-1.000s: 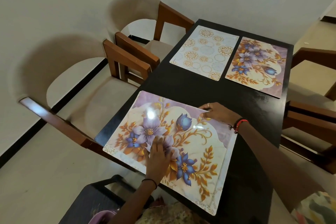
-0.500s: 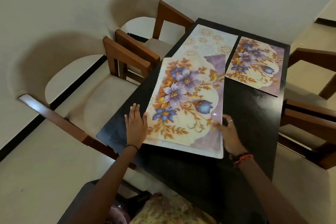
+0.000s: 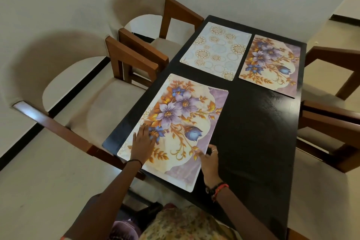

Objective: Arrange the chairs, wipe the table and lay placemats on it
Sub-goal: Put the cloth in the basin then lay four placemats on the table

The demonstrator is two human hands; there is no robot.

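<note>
A purple-flowered placemat [image 3: 179,122] lies flat on the near left part of the black table [image 3: 253,132], its long side running along the table's left edge. My left hand [image 3: 143,145] presses flat on its near left area, fingers spread. My right hand [image 3: 209,161] rests at the mat's right edge, fingertips touching the border. A pale mat with gold circles [image 3: 216,50] and a second purple-flowered mat [image 3: 272,64] lie side by side at the far end.
Two beige chairs with brown wooden arms [image 3: 134,58] stand along the left side, close to the table. More wooden chairs [image 3: 331,119] stand on the right. White walls enclose the far corner. A patterned garment [image 3: 185,224] shows at the bottom.
The near placemat was turned from lying crosswise to lying lengthwise and slid down to the near left of the table. Both hands moved with it and now rest on its near end.
</note>
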